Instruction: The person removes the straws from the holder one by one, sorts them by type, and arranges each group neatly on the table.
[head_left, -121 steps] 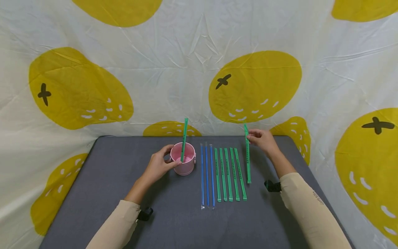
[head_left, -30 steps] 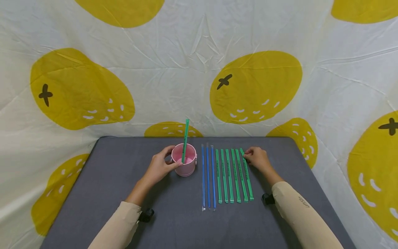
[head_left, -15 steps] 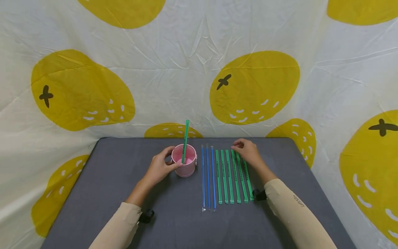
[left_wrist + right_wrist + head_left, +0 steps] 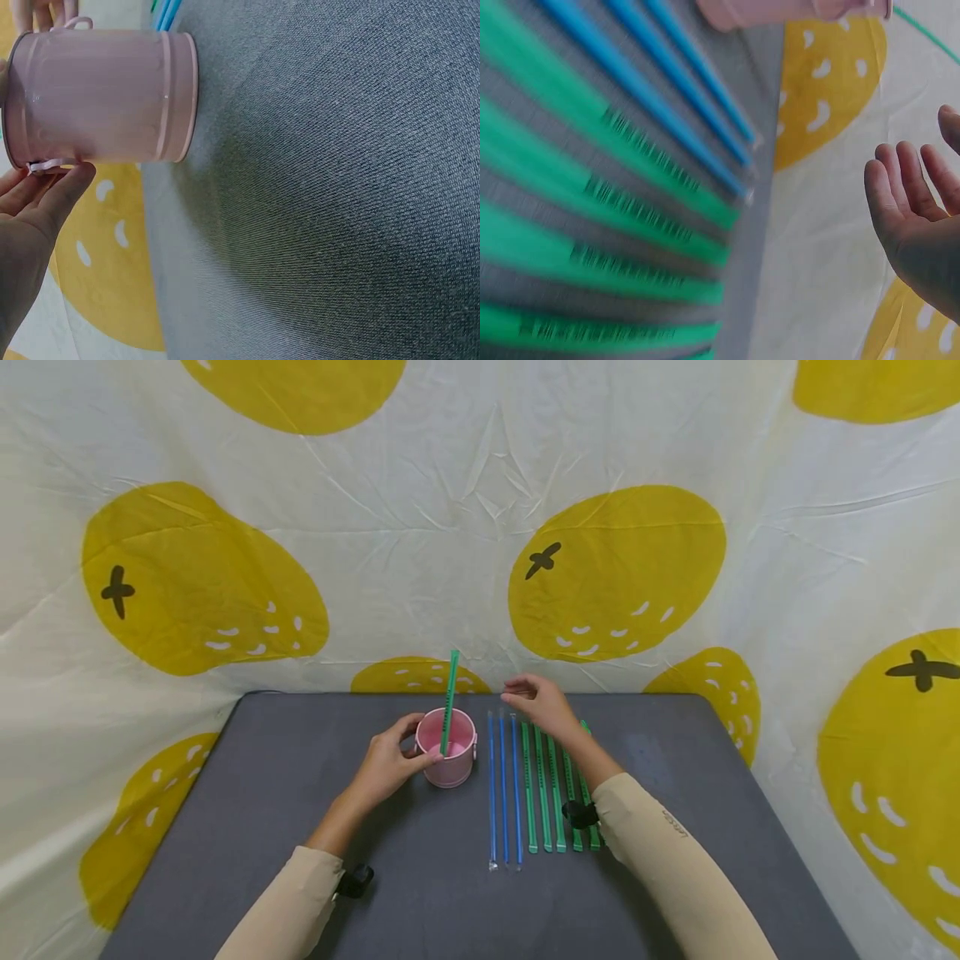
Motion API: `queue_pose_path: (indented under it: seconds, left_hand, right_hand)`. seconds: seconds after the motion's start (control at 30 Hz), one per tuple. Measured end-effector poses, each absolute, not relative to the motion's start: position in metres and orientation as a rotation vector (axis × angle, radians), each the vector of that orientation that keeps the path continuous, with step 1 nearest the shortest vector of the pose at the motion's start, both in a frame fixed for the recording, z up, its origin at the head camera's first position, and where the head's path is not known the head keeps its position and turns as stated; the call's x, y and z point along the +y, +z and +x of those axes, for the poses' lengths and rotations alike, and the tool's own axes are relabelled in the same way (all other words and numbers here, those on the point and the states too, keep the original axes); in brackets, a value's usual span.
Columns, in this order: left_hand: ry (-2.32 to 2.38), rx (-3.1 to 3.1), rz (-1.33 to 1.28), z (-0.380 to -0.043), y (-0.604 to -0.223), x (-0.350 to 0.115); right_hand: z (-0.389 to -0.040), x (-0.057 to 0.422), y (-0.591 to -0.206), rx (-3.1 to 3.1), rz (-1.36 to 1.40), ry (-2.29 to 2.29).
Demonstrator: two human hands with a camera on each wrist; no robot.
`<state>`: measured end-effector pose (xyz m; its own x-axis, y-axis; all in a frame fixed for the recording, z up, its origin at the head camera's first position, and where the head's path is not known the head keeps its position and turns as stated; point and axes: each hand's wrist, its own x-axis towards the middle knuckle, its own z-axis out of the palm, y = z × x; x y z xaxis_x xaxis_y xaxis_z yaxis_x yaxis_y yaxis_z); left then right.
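My left hand (image 4: 386,764) grips a small pink bucket (image 4: 451,772), thumb at its near rim and fingers round its left side. In the left wrist view the fingertips touch the bucket's wall (image 4: 105,97) beside a handle lug. A green paper-wrapped straw (image 4: 449,697) stands in the bucket, leaning slightly right. My right hand (image 4: 546,706) is raised over the far ends of the straws, its fingers loosely extended and holding nothing. Under it lie blue straws (image 4: 505,802) in clear wrappers and several green wrapped straws (image 4: 543,802), some partly hidden by the right wrist and forearm.
The straws lie side by side on a dark grey table (image 4: 315,743), right of the bucket. Behind the table's far edge hangs a white cloth (image 4: 420,560) with yellow fruit prints. Both forearms carry wrist cameras.
The right hand laid a green straw at the right end of the row, let go, and moved left over the straws toward the bucket. The left hand and bucket stayed in place.
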<state>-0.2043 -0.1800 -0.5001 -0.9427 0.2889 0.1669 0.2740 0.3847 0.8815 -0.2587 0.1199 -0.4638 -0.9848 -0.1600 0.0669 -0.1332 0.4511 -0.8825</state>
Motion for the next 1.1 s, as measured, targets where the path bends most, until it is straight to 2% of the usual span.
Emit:
queue_pose_path:
  seconds: [0.37,0.7,1.1]
  left_hand:
    - [1.657,2.619,0.532,-0.205,-0.5,-0.178]
    - [1.668,2.604,0.545,-0.204,-0.501,-0.18]
    - [1.676,2.608,0.554,-0.204,-0.502,-0.18]
  right_hand:
    - [-0.274,0.067,-0.457,2.528,-0.404,-1.725]
    - [-0.282,0.036,-0.458,2.402,-0.316,-1.89]
    - [-0.281,0.023,-0.459,2.292,-0.259,-2.043]
